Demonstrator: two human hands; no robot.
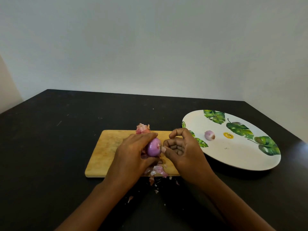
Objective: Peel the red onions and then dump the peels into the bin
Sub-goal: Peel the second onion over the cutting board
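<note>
My left hand (133,152) grips a small purple-red onion (153,149) just above the wooden cutting board (106,152). Its smooth peeled side faces me. My right hand (181,147) is curled beside it, thumb tip touching the onion's right end. Whether it pinches a bit of skin I cannot tell. Loose peels (158,170) lie at the board's near edge and spill onto the table. Another clump of peels (143,128) sits at the board's far edge. A second small peeled onion (209,135) rests on the plate to the right.
A big white plate (236,157) printed with green leaves sits right of the board on the black table (50,139). Small peel flakes (130,198) dot the table near my forearms. A pale wall stands behind. No bin is in view.
</note>
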